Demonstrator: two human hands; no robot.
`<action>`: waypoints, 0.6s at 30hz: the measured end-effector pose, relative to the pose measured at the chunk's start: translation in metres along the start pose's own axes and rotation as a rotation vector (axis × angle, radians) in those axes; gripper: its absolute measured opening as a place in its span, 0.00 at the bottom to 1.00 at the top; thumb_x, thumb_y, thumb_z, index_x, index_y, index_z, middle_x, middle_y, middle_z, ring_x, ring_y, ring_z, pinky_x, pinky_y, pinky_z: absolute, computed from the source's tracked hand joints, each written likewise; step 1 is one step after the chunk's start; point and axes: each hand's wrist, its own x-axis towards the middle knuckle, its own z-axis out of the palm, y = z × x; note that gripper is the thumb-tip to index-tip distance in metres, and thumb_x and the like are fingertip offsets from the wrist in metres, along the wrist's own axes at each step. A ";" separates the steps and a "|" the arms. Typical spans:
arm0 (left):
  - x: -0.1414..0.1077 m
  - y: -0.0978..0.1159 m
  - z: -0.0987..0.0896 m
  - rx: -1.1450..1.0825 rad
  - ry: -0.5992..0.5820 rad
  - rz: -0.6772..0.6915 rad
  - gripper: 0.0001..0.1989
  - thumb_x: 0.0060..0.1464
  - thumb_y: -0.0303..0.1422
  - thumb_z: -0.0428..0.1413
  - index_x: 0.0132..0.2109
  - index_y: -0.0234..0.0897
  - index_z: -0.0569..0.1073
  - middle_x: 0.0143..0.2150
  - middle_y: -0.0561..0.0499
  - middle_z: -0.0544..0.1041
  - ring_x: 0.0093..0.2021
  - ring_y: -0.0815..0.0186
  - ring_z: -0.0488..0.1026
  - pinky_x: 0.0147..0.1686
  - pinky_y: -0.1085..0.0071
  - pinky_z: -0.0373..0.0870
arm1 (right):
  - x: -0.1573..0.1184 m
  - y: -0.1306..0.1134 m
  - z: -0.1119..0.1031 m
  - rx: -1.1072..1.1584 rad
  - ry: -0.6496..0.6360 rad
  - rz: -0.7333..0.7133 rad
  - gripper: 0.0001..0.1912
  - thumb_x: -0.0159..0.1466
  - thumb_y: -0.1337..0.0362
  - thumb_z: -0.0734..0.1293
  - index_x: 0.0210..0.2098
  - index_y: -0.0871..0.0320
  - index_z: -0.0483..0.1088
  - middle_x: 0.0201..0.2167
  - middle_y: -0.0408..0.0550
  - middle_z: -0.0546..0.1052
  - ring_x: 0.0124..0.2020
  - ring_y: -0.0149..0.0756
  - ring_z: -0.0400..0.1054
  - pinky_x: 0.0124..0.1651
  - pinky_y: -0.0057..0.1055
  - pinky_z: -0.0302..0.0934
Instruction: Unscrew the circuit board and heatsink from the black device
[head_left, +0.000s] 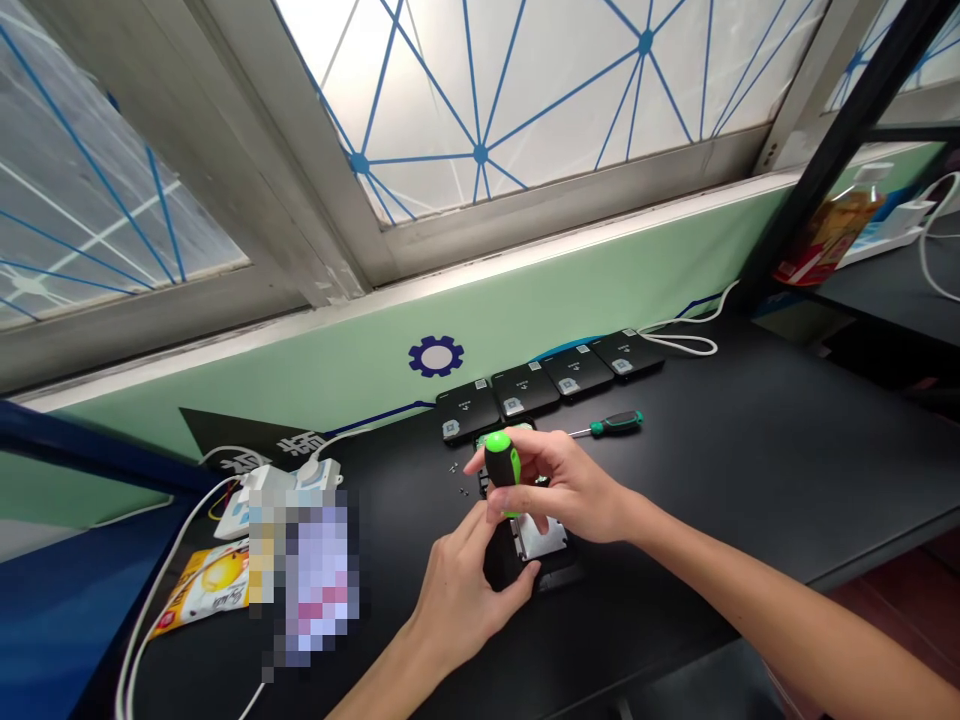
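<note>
The right hand [562,490] closes its grip around a green-and-black screwdriver [502,465], held upright over an open black drive enclosure [504,560] on the bench [750,480], while the left hand [457,600] pinches the enclosure steady.

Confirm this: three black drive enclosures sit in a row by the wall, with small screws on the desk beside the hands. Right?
Wrong count. The head view shows four black drive enclosures in a row by the wall, not three. The small screws do lie on the black desk beside the left hand and right hand.
</note>
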 end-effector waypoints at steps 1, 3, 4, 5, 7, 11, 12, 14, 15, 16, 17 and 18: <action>0.000 0.000 0.001 0.000 0.011 0.002 0.22 0.64 0.34 0.66 0.64 0.44 0.78 0.41 0.51 0.81 0.30 0.62 0.78 0.33 0.68 0.77 | 0.000 0.000 0.000 -0.017 -0.001 -0.001 0.18 0.68 0.54 0.82 0.54 0.55 0.83 0.34 0.43 0.83 0.28 0.32 0.73 0.23 0.23 0.69; -0.001 0.001 0.003 0.006 0.032 0.004 0.21 0.64 0.33 0.65 0.63 0.43 0.78 0.41 0.51 0.82 0.31 0.62 0.79 0.33 0.69 0.77 | 0.000 0.001 0.001 -0.041 -0.004 0.002 0.19 0.68 0.54 0.83 0.53 0.54 0.83 0.34 0.42 0.82 0.28 0.31 0.73 0.23 0.24 0.70; -0.001 0.001 0.003 0.011 0.041 0.002 0.20 0.64 0.33 0.65 0.63 0.43 0.78 0.42 0.51 0.82 0.32 0.62 0.80 0.33 0.69 0.77 | 0.000 0.001 0.001 -0.047 -0.005 0.005 0.19 0.68 0.54 0.83 0.53 0.54 0.83 0.34 0.42 0.81 0.28 0.31 0.72 0.23 0.23 0.70; -0.002 0.001 0.004 0.016 0.049 0.001 0.20 0.64 0.33 0.65 0.62 0.43 0.78 0.42 0.51 0.82 0.32 0.62 0.80 0.33 0.69 0.77 | 0.000 0.002 0.001 -0.051 -0.006 0.007 0.18 0.68 0.54 0.83 0.53 0.54 0.83 0.34 0.42 0.81 0.28 0.31 0.72 0.24 0.23 0.70; -0.003 0.001 0.005 0.026 0.058 -0.001 0.20 0.65 0.33 0.65 0.62 0.43 0.78 0.41 0.51 0.82 0.31 0.62 0.79 0.31 0.69 0.76 | 0.000 0.002 0.002 -0.052 -0.005 0.009 0.17 0.69 0.55 0.82 0.52 0.54 0.82 0.33 0.41 0.80 0.28 0.31 0.72 0.24 0.23 0.69; -0.003 0.002 0.005 0.043 0.062 -0.006 0.18 0.65 0.34 0.64 0.60 0.43 0.79 0.40 0.51 0.82 0.29 0.62 0.79 0.31 0.69 0.75 | 0.001 0.003 0.003 -0.055 -0.009 0.011 0.16 0.70 0.54 0.81 0.53 0.54 0.82 0.33 0.41 0.80 0.28 0.31 0.72 0.24 0.23 0.69; -0.003 0.002 0.005 0.044 0.060 -0.009 0.18 0.65 0.34 0.64 0.60 0.43 0.79 0.40 0.51 0.82 0.29 0.62 0.79 0.31 0.69 0.76 | 0.001 0.003 0.003 -0.058 -0.009 0.011 0.16 0.70 0.54 0.81 0.53 0.54 0.82 0.34 0.41 0.80 0.28 0.31 0.72 0.24 0.24 0.69; -0.003 0.002 0.005 0.043 0.061 -0.010 0.17 0.65 0.34 0.64 0.59 0.43 0.79 0.39 0.51 0.82 0.29 0.62 0.79 0.32 0.69 0.76 | 0.001 0.002 0.004 -0.064 -0.011 0.012 0.16 0.70 0.54 0.81 0.52 0.54 0.82 0.34 0.42 0.81 0.28 0.31 0.73 0.24 0.24 0.69; -0.002 0.003 0.005 0.042 0.062 -0.008 0.17 0.65 0.34 0.64 0.59 0.43 0.80 0.39 0.51 0.82 0.30 0.62 0.79 0.32 0.69 0.76 | 0.001 0.002 0.004 -0.065 -0.012 0.013 0.17 0.69 0.53 0.82 0.52 0.54 0.82 0.34 0.42 0.81 0.28 0.32 0.73 0.24 0.24 0.69; -0.002 0.003 0.004 0.041 0.065 -0.004 0.17 0.65 0.34 0.64 0.59 0.43 0.80 0.39 0.51 0.82 0.30 0.62 0.79 0.32 0.69 0.76 | 0.001 0.002 0.004 -0.065 -0.013 0.015 0.18 0.68 0.53 0.82 0.52 0.54 0.83 0.34 0.42 0.81 0.28 0.32 0.73 0.24 0.24 0.69; -0.002 0.003 0.004 0.041 0.067 -0.001 0.17 0.65 0.34 0.64 0.59 0.43 0.80 0.40 0.51 0.82 0.30 0.62 0.80 0.32 0.69 0.77 | 0.001 0.002 0.004 -0.066 -0.015 0.017 0.18 0.68 0.53 0.83 0.53 0.53 0.83 0.34 0.42 0.81 0.29 0.32 0.73 0.24 0.24 0.69; -0.002 0.003 0.004 0.042 0.072 0.003 0.17 0.65 0.34 0.64 0.60 0.43 0.80 0.40 0.51 0.82 0.30 0.61 0.80 0.32 0.69 0.77 | 0.000 0.002 0.004 -0.068 -0.018 0.017 0.19 0.68 0.53 0.83 0.54 0.53 0.84 0.35 0.42 0.81 0.29 0.32 0.72 0.25 0.24 0.70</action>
